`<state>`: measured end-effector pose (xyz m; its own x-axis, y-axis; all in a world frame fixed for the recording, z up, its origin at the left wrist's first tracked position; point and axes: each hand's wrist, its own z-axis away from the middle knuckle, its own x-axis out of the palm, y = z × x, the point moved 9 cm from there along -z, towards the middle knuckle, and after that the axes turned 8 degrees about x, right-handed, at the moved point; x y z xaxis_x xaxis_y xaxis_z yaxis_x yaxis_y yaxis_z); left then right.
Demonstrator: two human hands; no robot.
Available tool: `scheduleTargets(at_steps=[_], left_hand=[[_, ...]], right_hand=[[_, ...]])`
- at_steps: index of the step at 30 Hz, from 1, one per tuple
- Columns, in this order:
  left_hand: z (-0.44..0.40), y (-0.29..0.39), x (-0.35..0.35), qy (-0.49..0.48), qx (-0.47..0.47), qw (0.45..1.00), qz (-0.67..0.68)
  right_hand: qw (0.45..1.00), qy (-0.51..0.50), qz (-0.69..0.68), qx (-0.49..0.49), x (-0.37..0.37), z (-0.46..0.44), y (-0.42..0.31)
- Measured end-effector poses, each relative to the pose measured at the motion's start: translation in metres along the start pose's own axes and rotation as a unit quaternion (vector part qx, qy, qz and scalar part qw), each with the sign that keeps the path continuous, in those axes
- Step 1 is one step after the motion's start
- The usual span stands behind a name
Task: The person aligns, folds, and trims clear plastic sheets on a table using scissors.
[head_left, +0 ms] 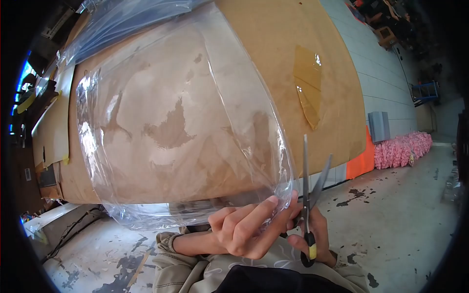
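A sheet of clear plastic film (pixel 161 107), perhaps a bag, lies over the cardboard-covered table (pixel 337 97) and hangs past its near edge. My left hand (pixel 244 227) is closed on the gathered right corner of this film, just off the table edge. Beside it, my right hand (pixel 315 232) holds scissors (pixel 308 205) with black and yellow handles. Their blades are spread apart and point up, away from me, to the right of the film. Some fingers of my right hand are hidden behind the left hand and the scissors.
Brown tape (pixel 308 88) is stuck to the cardboard. Folded bluish plastic (pixel 127 29) lies at the far left. Beyond the table's right side are an orange sheet (pixel 360 158), a pink bundle (pixel 403 150) and a grey block (pixel 378 126) on the floor.
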<state>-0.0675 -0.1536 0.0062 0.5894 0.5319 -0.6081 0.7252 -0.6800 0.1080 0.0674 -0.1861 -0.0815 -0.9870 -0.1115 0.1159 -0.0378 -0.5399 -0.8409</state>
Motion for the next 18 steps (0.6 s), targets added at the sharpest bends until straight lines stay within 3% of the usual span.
scheduleTargets(at_steps=[1, 5, 11, 18], left_hand=[[0.001, 0.000, 0.000, 0.001, -0.004, 1.000, 0.004], [0.002, 0.001, 0.001, -0.005, 0.005, 1.000, 0.000], [0.006, 0.000, 0.002, 0.006, 0.009, 1.000, 0.005], [0.007, -0.001, 0.004, -0.006, 0.008, 1.000, 0.026]], right_hand=[[1.000, 0.000, 0.007, 0.029, 0.002, 0.001, 0.004], [0.992, 0.060, 0.102, -0.042, 0.000, 0.003, -0.007], [0.983, 0.083, 0.158, -0.042, -0.001, 0.003, -0.009], [0.991, 0.068, 0.112, -0.016, -0.002, 0.003, -0.003]])
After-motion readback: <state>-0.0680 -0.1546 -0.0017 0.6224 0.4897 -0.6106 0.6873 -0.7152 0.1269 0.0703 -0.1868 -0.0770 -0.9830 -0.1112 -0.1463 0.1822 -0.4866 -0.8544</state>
